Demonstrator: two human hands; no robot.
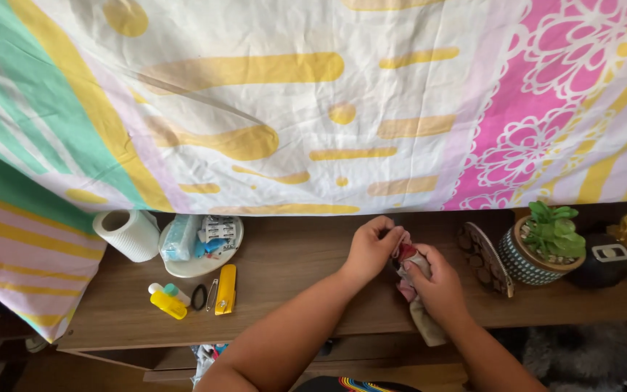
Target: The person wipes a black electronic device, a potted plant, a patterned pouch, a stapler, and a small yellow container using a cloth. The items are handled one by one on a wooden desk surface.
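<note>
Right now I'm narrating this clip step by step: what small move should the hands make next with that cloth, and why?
Probably draw the cloth taut: the left hand and right hand both pinch it bunched above the wooden shelf, its tail hanging off the front edge.

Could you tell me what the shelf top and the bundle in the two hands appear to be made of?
The shelf top looks like brown wood or wood veneer with a matte finish: grain streaks run along it. The bundle, held by the left hand and right hand, seems soft cloth, red and beige, since it crumples and droops.
</note>
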